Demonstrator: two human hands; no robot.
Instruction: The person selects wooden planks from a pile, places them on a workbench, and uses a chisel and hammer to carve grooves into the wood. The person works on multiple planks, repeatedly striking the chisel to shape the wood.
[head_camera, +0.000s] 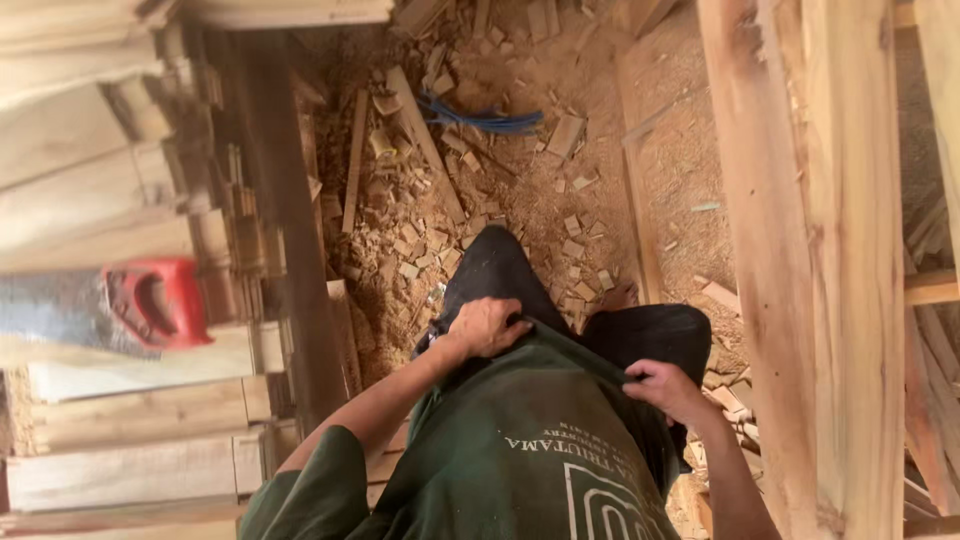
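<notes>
I look straight down my own body. My left hand (488, 326) is closed on the hem of my dark green shirt (530, 450), at the left thigh of my black trousers (500, 275). On the other side, my right hand (668, 388) pinches the shirt's hem at the hip. Neither hand holds a tool. A handsaw with a red handle (155, 303) lies on stacked boards at the left, well away from my left hand.
Stacked pale wooden boards (120, 420) fill the left side. Long upright planks (820, 250) stand close at the right. The dirt floor (520, 200) ahead is strewn with several wood offcuts, sawdust and a blue cord (480, 118).
</notes>
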